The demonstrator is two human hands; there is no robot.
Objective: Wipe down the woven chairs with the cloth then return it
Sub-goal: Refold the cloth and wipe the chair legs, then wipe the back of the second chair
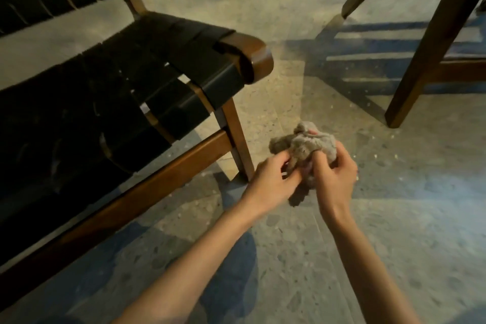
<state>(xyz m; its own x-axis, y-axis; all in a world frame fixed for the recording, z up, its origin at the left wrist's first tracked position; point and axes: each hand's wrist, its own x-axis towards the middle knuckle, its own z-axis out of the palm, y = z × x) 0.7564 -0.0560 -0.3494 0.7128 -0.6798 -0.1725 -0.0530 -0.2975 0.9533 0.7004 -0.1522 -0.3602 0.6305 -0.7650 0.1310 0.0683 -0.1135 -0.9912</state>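
In the lower middle of the frame, we hold the cloth (pixel 305 146) bunched up above the floor (pixel 394 218). Our left hand (pixel 271 179) pinches its near edge, and our right hand (pixel 334 175) curls round the wad. The woven chair (pixel 157 66) fills the left of the frame; a second chair (pixel 434 34) stands at the upper right. The cloth touches neither, so we judge that some wiping is likely left, and returning it certainly is.
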